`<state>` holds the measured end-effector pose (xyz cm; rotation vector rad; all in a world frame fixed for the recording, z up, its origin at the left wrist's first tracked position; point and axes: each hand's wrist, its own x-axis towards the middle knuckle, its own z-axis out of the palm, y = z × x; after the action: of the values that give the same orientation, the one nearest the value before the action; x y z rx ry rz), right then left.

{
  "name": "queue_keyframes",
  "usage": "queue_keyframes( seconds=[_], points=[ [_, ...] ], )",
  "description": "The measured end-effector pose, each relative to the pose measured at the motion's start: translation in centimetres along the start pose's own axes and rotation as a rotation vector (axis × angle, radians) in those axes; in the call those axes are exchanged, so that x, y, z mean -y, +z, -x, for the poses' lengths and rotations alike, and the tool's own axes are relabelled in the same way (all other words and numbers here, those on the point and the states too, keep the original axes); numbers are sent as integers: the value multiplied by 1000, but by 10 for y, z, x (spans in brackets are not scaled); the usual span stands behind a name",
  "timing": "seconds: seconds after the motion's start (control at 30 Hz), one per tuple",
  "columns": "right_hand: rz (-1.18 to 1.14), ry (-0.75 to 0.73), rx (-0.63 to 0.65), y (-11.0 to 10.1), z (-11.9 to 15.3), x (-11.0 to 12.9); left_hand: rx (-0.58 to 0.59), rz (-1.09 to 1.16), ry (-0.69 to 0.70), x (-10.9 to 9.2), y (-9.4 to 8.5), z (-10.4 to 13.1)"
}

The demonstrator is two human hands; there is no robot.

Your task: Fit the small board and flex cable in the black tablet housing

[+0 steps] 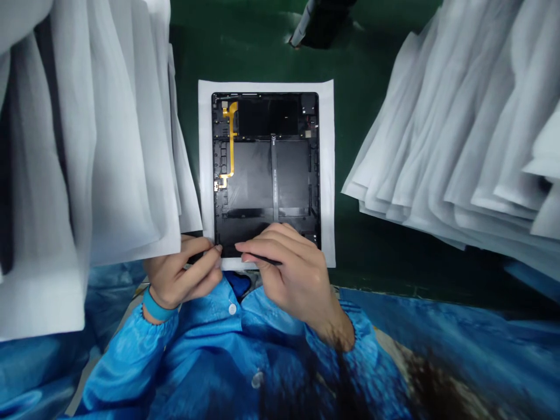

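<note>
An opened black tablet housing (254,175) lies on a white foam sheet (327,175), its inside facing up. Along its left side runs a yellow flex cable (231,146), and a dark ribbon (275,175) goes down the middle. My left hand (188,271) is closed at the lower left corner, thumb and fingers pinched on the housing's edge. Over the lower edge, my right hand (293,271) pinches a thin black stick-like tool (268,259). The fingers cover most of this tool, so its exact kind and tip do not show.
White foam sleeves (126,146) stand in a row close on the left, overhanging my left hand. Another row of white sleeves (437,146) stands on the right. A dark object with a grey rod (301,23) is at the back of the green tabletop (245,46).
</note>
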<state>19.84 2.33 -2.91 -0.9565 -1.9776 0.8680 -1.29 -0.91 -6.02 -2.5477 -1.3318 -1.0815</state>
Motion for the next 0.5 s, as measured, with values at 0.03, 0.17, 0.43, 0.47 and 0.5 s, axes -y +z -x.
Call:
queue_keyframes(
  seconds=[0.03,0.17,0.43,0.47,0.5],
  points=[
    [5,3,5,-1,1,0,0,1,-2,0,0,0],
    [13,13,14,-5,2,-2,-1,-2,-11,0,0,-1],
    [-13,27,-22,-11,5,-4,19,0,-28,-1,-2,-4],
    [-15,26,-20,-12,5,-4,20,2,-32,-2,-3,-4],
    [-19,29,-24,-12,6,-4,19,2,-37,-2,-3,-4]
  ],
)
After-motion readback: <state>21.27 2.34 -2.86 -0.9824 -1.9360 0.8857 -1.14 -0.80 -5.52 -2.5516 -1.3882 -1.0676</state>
